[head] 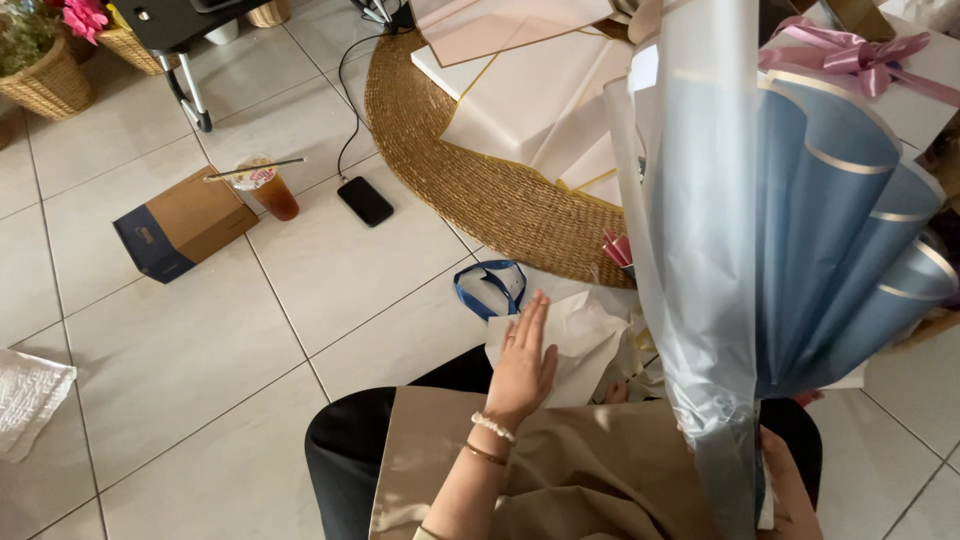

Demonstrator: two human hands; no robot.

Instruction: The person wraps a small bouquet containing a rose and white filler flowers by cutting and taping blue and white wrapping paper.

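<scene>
Hands: left (pixel 522 362) spread flat on white tissue paper (pixel 580 340), right (pixel 785 480) gripping blue-wrapped bouquet (pixel 800 230); iced drink cup (pixel 272 190) nearby.

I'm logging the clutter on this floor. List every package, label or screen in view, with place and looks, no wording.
Cardboard box: on the tiles at left, lying tilted; brown with a navy end.
Iced drink cup: right of the box; clear, amber drink, pale lid label, straw across.
Phone: right of the cup; black slab, dark screen, cable attached.
</scene>
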